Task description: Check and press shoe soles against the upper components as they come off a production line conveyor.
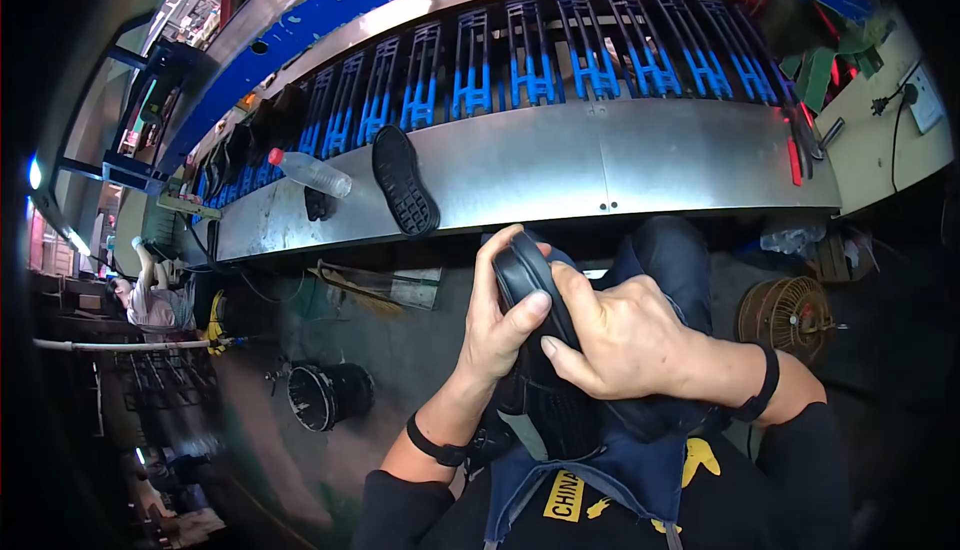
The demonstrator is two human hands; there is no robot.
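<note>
Lying on the metal bench [520,160], at the left, is a clear bottle [316,173] with a red cap; near it lies a black sole [405,185]. Next comes the left hand [495,325], pinching a black shoe [535,385] — this one is before the bench — and then the right hand [630,335], curled, pressing the shoe's right side.

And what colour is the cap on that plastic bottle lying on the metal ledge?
Red; the cap shows best in the head view, the only one here.
</note>
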